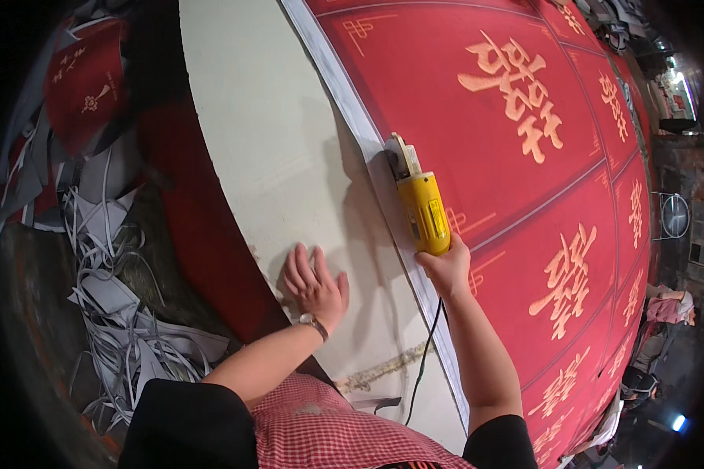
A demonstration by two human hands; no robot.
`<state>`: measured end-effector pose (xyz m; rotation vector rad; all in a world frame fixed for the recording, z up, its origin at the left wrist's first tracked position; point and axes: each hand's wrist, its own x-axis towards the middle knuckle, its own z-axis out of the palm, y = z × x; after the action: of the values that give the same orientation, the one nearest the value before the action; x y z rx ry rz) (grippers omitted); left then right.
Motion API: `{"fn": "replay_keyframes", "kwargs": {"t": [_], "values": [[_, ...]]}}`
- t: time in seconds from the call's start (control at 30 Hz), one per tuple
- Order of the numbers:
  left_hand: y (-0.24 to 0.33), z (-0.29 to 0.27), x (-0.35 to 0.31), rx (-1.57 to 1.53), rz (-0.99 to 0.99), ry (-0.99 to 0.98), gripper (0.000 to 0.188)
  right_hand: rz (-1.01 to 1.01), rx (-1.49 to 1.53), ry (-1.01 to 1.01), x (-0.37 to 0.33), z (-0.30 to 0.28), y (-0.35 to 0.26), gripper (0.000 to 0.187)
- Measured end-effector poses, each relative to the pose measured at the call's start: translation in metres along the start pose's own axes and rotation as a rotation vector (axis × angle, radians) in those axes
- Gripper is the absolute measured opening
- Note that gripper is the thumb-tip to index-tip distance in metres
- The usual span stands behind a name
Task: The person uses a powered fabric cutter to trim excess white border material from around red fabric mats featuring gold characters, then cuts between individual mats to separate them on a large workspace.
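Observation:
My right hand (448,270) grips the rear of a yellow handheld electric cutter (425,209). The cutter's pale head (403,156) rests at the left edge of a large red printed sheet (446,102), along its light grey border strip (328,70). A black cord (424,359) trails from the tool down toward my body. Flat on the pale tabletop (250,117), my left hand (317,289) lies with fingers spread, holding nothing. The cutter's blade is too dark to make out.
Grey trimmed strips and scraps (125,313) heap up on the floor left of the table, beside a red printed piece (86,86). At the far right are a round fan (674,216) and another person (670,306). A crack (391,365) crosses the near tabletop.

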<state>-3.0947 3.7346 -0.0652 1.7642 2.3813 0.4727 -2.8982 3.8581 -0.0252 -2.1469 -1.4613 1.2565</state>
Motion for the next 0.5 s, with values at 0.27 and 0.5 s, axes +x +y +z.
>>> {"fn": "replay_keyframes", "kwargs": {"t": [0.27, 0.5], "values": [[-0.073, -0.012, 0.187, -0.219, 0.161, 0.203, 0.054, 0.04, 0.005, 0.018, 0.033, 0.018, -0.063, 0.053], [-0.179, 0.002, 0.384, 0.267, 0.039, 0.258, 0.046, 0.034, 0.041, 0.031, 0.065, 0.044, -0.109, 0.052]]}}
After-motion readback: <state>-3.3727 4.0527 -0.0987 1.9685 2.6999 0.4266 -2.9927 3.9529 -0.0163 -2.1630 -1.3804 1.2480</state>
